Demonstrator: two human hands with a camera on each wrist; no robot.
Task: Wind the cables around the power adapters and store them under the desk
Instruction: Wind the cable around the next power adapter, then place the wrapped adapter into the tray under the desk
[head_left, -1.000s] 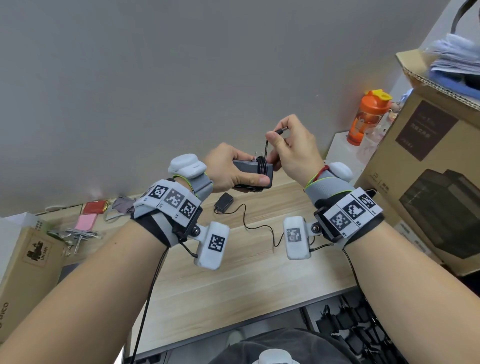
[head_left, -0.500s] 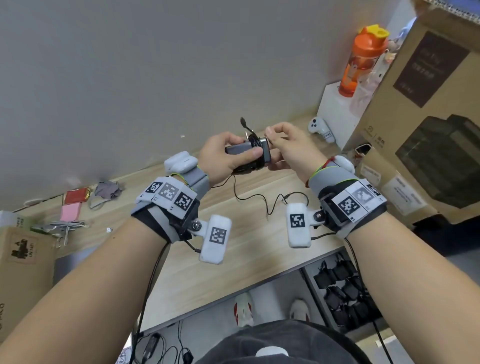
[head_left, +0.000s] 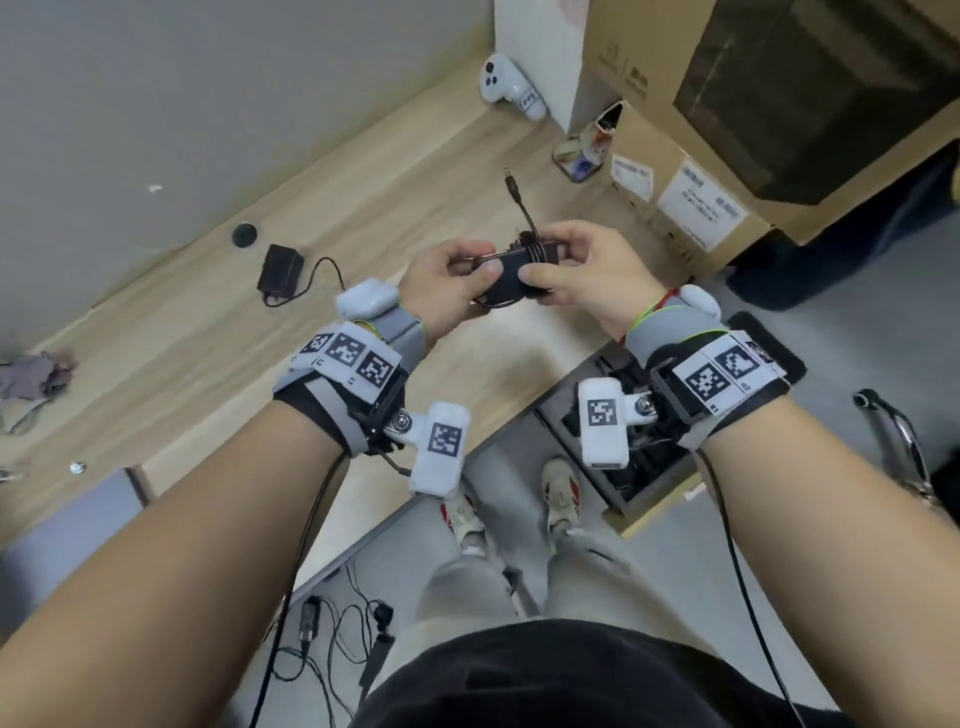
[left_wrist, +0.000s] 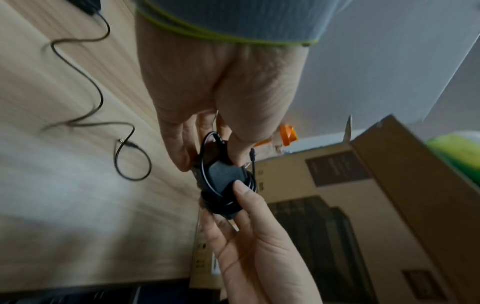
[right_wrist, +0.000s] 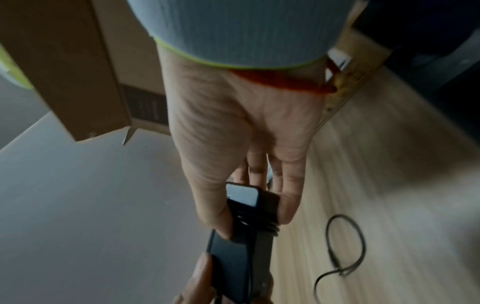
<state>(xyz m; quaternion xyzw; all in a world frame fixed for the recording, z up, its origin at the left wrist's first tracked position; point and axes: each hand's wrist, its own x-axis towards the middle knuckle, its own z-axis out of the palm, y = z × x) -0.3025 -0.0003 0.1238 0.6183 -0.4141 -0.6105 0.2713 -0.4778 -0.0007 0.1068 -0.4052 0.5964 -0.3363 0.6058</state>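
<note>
Adapter: a black adapter (head_left: 522, 275) is held above the desk (head_left: 218, 358) edge, between both hands, near the centre of the head view.
Cable: its cable (head_left: 535, 249) is wound around the adapter's middle; the plug end (head_left: 511, 184) sticks up toward 12 o'clock.
Left hand: the left hand (head_left: 447, 291) grips the adapter's left end, thumb on top, fingers curled under.
Right hand: the right hand (head_left: 587, 280) pinches the right end between thumb and fingers.
Second adapter: another adapter (head_left: 280, 270) lies on the desk at 9 o'clock from the hands, its cable loose.
Box: a box (head_left: 623, 499) with dark adapters stands on the floor at 5 o'clock, beside the desk.
</note>
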